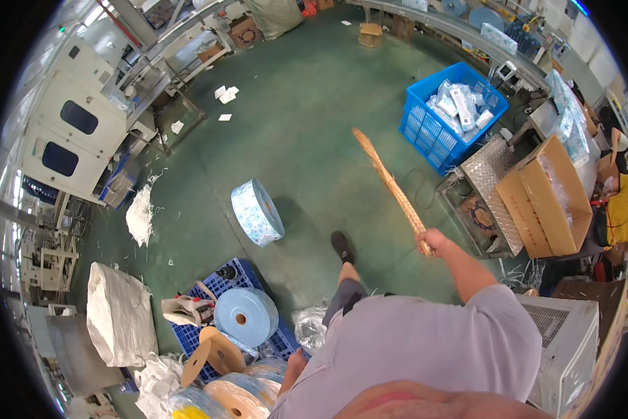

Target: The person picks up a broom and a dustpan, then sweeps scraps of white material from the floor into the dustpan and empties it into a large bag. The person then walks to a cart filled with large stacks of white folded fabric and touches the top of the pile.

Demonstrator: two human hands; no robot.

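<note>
The person's right hand (432, 241) is clamped around the near end of a straw broom (390, 185). The broom slants away, forward and to the left, over a green floor (307, 98), its far end fraying; whether that end touches the floor, I cannot tell. The left hand (296, 363) hangs low at the person's side, partly hidden by the body, near clear plastic (310, 328) and wrapped rolls (238, 398); I cannot tell whether its fingers are closed on anything.

Just left of the plastic, a blue roll (258, 311) lies on a blue pallet (246, 274). Ahead, a patterned roll (251, 213) sits on the floor, well apart from the broom. Farther left are a heap of white scraps (141, 216), a pale sack (118, 318) and a white machine (69, 133). To the right, beyond the broom, a blue crate (425, 133) holds packs (460, 105); an open carton (530, 209) stands nearer the person.
</note>
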